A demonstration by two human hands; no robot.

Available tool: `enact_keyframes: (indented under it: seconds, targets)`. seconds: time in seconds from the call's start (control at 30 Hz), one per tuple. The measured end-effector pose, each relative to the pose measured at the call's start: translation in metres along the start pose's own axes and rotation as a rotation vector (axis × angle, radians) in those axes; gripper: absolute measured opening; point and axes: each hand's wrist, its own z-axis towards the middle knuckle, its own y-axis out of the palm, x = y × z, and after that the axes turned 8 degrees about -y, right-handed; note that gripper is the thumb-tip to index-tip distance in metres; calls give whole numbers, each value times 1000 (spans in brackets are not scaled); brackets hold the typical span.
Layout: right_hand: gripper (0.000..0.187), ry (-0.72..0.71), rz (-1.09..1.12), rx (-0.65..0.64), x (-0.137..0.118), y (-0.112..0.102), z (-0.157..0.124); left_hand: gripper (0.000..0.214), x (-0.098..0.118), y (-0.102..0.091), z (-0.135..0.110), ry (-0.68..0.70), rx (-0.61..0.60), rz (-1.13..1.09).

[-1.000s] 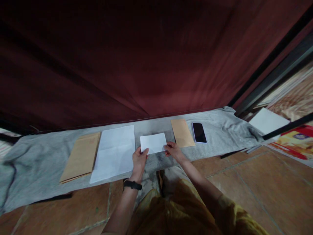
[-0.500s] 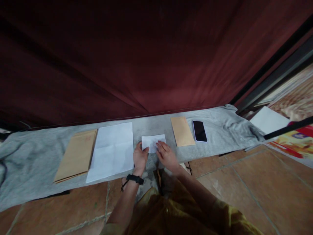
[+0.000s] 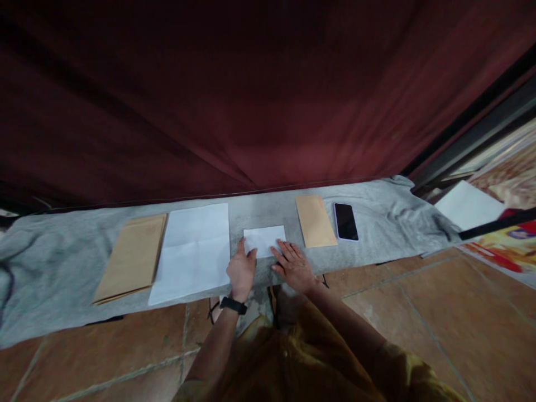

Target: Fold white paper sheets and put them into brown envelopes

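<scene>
Broadly, from largest to smallest:

1. Dark red curtain (image 3: 268, 100). It hangs behind everything and its hem meets the far edge of the cloth.
2. Terracotta tile floor (image 3: 419, 312). It carries the whole layout.
3. Grey cloth (image 3: 377, 234). It is spread in a long strip along the curtain and probably keeps the papers off the bare tiles. It bunches at both ends.
4. Large white sheet (image 3: 195, 251). It lies unfolded and flat, with crease lines across it, just left of the hands.
5. Stack of brown envelopes (image 3: 132, 257). It sits just left of the large sheet, with its edges roughly squared.
6. Tan envelope (image 3: 315, 220). A single piece lying just right of the folded paper.
7. Loose white sheet (image 3: 467, 204). It lies well apart at far right, off the cloth.
8. Left hand (image 3: 242, 271). The grip is spread, palm down, and its fingertips touch the near-left corner of the folded paper. This apparently pins the paper so it cannot slide.
9. Right hand (image 3: 294, 267). The grip is likewise spread flat, with its fingers at the near-right edge, seemingly to press the fold down.
10. Folded white paper (image 3: 264, 239). It lies on the cloth between the large sheet and the tan envelope, touched by both hands.
11. Smartphone (image 3: 345, 221). It lies screen up and dark, beside the tan envelope and clear of the working spot.
12. Black wristband (image 3: 233, 305). Worn on the left wrist.
</scene>
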Motion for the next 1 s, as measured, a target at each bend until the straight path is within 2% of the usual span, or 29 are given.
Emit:
enact_keyframes:
  seconds: [0.13, 0.23, 0.33, 0.43, 0.47, 0.6, 0.77, 0.87, 1.0]
  targets:
    - [54, 20, -15, 3, 1, -2, -3, 49, -2, -2, -5, 22, 15, 86]
    - [53, 22, -24, -5, -1, -3, -2, 49, -2, -3, -12, 103, 66, 183]
    - [53, 20, -26, -15, -2, -3, -2, 48, 0, 1, -27, 293, 141, 247]
    - [53, 22, -28, -27, -1, -2, -3, 48, 2, 15, -44, 527, 105, 193]
    - [54, 22, -29, -32, 0, -1, -3, 48, 2, 20, -48, 565, 85, 169]
    - [57, 9, -30, -47, 0, -1, -4, 54, -5, 36, -59, 554, 59, 126]
    - [53, 45, -50, -22, 0, -1, -3, 57, -19, 30, -60, 520, 91, 173]
    - [52, 62, -65, -2, 0, -1, -3, 50, -19, 24, -51, 518, 93, 197]
    - [50, 56, -84, 25, 0, 0, -3, 44, -7, 22, -24, 582, 117, 178]
